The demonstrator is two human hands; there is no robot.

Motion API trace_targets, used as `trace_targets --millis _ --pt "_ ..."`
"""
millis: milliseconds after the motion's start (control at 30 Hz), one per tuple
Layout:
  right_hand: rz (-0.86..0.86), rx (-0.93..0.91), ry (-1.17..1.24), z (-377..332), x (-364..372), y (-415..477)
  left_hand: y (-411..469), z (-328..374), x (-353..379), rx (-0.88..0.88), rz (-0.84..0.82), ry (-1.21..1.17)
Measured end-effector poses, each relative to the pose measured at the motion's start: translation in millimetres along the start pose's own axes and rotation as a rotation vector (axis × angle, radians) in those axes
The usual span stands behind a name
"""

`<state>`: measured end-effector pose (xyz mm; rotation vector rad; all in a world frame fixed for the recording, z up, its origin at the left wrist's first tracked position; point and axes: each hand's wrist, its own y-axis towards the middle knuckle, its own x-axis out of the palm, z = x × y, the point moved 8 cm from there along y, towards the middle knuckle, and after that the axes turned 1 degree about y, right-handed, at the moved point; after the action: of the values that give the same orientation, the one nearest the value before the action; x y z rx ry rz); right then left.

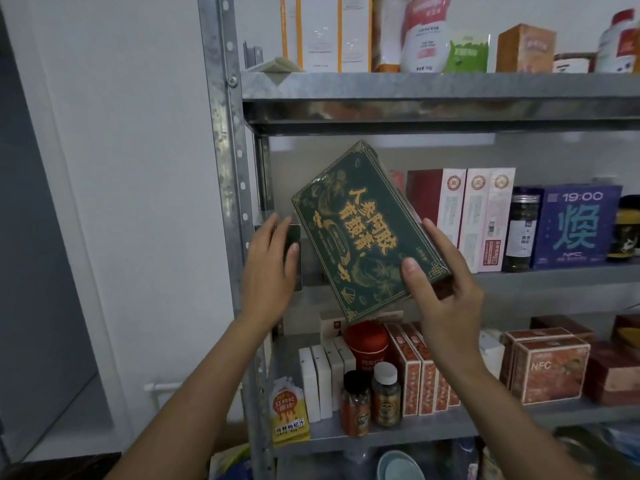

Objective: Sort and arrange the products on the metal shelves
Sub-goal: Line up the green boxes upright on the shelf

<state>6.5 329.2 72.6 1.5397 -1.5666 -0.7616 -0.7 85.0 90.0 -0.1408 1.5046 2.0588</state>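
A person's right hand [446, 271] pinches a green box [363, 230] lettered in gold by its lower right corner, thumb on the printed face and fingers behind. The box is tilted in mid-air in front of the open left end of the middle shelf [554, 282]. The left hand [268, 268] curls round a slim dark box [295, 237] standing beside the steel upright [227, 168], its thumb laid across the front.

With nothing but that corner pinch carrying it, the large box looks likely to pivot or slip. Directly under it on the lower shelf stand a red canister [367, 344] and two small capped bottles [386, 393], which a fall would probably topple or knock off the edge.

Further in, the gap it seems meant for lies between the slim dark box and a row of tall red-and-white cartons [460, 216]. Swung in at this angle, its upper corner could catch the underside of the shelf above [433, 109], or its long side could push the cartons into the glass jar [523, 230] and the blue carton marked 19:00 [578, 223] beyond. Levelling the box first, with the left hand freed to support it, would seem the safer course.
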Motion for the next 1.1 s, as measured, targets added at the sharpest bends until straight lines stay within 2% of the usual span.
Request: trace_targets --millis 100,233,367,867,1100 --pt "0.023 -0.026 -0.035 2 12 6 15 -3 11 0.163 -0.085 0.298" --pt "0.017 -0.072 -0.139 2 31 16 22 -11 34 0.225 -0.209 0.439" --pt "-0.017 -0.137 -0.232 5 50 25 26 -13 38 0.205 -0.170 0.475" --pt "-0.027 -0.126 -0.362 27 64 42 32 -16 29 0.239 -0.133 0.460" --pt "-0.109 -0.195 -0.617 31 80 45 35 -19 30 0.230 -0.102 0.469"
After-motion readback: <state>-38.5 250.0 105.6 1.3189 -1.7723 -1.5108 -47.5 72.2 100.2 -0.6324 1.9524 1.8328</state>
